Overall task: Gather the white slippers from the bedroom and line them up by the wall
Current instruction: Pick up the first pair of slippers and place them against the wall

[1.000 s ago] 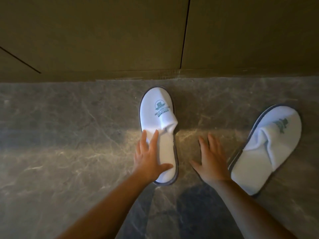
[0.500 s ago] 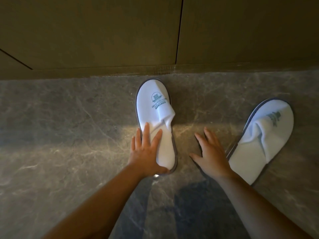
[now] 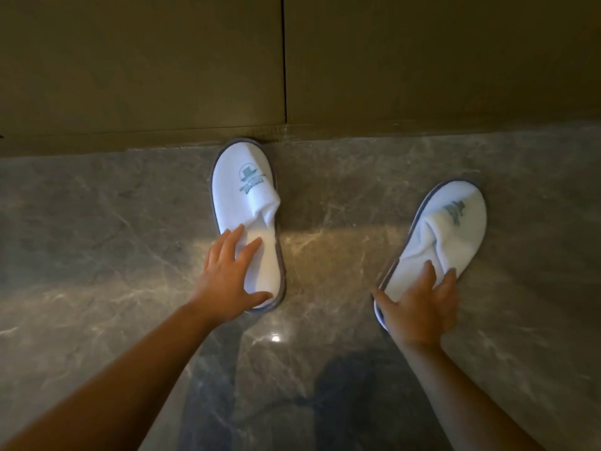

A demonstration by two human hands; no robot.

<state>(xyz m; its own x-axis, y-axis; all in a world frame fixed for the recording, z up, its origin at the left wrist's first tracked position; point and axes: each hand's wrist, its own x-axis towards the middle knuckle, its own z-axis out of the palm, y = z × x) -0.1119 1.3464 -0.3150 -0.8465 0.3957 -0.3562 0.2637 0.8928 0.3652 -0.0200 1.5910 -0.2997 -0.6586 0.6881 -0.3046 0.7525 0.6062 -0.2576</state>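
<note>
Two white slippers with grey edging and a teal logo lie on the marble floor. The left slipper (image 3: 247,196) points straight at the wall (image 3: 146,66), its toe touching the skirting. My left hand (image 3: 229,276) lies flat on its heel, fingers spread, thumb at the heel's edge. The right slipper (image 3: 452,226) is angled, toe up and to the right, well short of the wall. My right hand (image 3: 419,302) rests on its heel with fingers over the insole and thumb on the left edge.
The olive-brown wall has a vertical panel seam (image 3: 284,60) just above the left slipper. Glossy grey marble floor (image 3: 97,239) stretches to both sides, with a bright light band across it. A gap of floor separates the two slippers.
The left slipper slid forward until its toe met the wall, my left hand pushing it. My right hand moved from the bare floor onto the heel of the right slipper.
</note>
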